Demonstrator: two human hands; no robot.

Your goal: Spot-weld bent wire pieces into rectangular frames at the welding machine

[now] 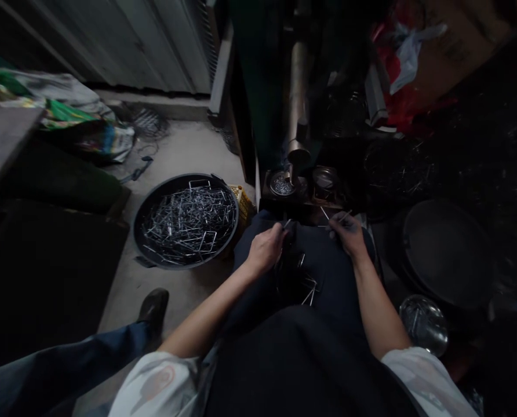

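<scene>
My left hand [266, 248] is closed, with the short tip of a thin metal wire piece [288, 223] sticking out past its fingertips. Opposite it, over my right thigh, my right hand [348, 233] pinches several thin bent wire pieces [324, 213] that fan out from the fingers. More bent wire pieces [311, 289] lie in the dark apron [332, 272] on my lap. Just beyond my knees, a small dish [281, 183] of tiny shiny metal bits stands under a slanted metal tube [299, 104].
A large black basin [140, 231] heaped with bent wires stands at my left by a yellow crate [242, 202]. At right are a round dark lid or tub [447, 249] and a shiny metal bowl [423, 324]. Another person's shoe [154, 310] is at lower left.
</scene>
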